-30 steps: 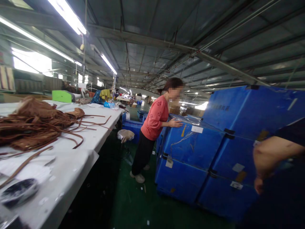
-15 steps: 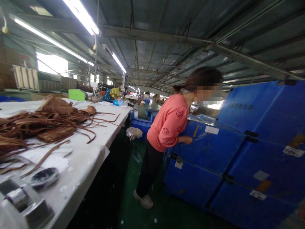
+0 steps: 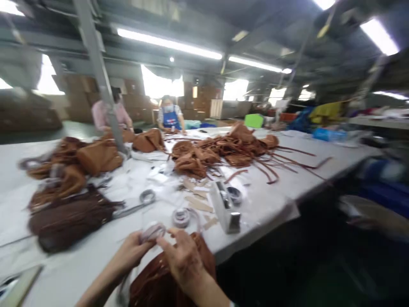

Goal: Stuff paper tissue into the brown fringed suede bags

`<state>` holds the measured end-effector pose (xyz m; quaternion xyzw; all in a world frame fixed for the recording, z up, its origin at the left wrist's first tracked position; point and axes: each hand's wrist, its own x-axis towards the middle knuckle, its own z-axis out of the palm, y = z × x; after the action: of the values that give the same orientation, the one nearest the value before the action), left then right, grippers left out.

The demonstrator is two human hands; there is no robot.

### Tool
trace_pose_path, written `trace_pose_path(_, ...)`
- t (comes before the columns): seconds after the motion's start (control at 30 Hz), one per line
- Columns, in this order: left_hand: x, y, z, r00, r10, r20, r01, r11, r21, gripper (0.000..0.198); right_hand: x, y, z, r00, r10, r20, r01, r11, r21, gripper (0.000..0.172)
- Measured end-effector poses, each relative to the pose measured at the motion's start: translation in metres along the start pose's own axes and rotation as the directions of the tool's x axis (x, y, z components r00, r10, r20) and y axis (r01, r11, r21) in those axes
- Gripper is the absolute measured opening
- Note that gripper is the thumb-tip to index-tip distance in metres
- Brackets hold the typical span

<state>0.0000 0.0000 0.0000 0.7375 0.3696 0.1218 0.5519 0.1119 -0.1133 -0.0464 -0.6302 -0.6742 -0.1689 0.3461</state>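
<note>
Holding greyish coil in closely curled left hand, presumably against unwinding; with right hand bent at its edge, cannot tell whether gripping. Below, can see brown bag; beyond, on white table, another roll, probably kept within reach.

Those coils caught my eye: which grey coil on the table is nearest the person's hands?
The near coil, just beyond the right hand and left of the metal dispenser; the farther coil has its tail running toward the dark brown bag.
</note>
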Motion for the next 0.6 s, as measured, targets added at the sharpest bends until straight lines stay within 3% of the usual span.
trace_pose_path(0.07,-0.013,-0.007,-0.014,1.000,-0.019,-0.023,0.018,1.000,-0.020,0.037,0.011,0.004,0.004,0.998,-0.061,-0.015,0.060,0.998,-0.025,0.032)
trace_pose_path(0.23,-0.014,-0.001,-0.014,0.998,-0.017,0.058,0.022,0.997,-0.076,0.031,0.030,0.015,-0.004,0.985,-0.170,-0.019,0.166,0.977,-0.131,0.018)
trace_pose_path(0.33,-0.016,-0.002,-0.019,0.987,0.006,0.162,0.028,0.977,-0.210,0.038,0.036,0.018,-0.005,0.974,-0.226,0.021,0.225,0.948,-0.224,0.017)
trace_pose_path(0.4,-0.018,-0.008,-0.024,0.983,0.053,0.176,0.004,0.951,-0.310,0.043,0.036,0.020,-0.001,0.963,-0.259,0.071,0.269,0.926,-0.266,0.018)
trace_pose_path(0.6,-0.012,-0.026,-0.034,0.991,0.055,0.122,0.014,0.866,-0.501,0.045,0.028,0.020,0.009,0.864,-0.476,0.162,0.502,0.837,-0.219,0.023)
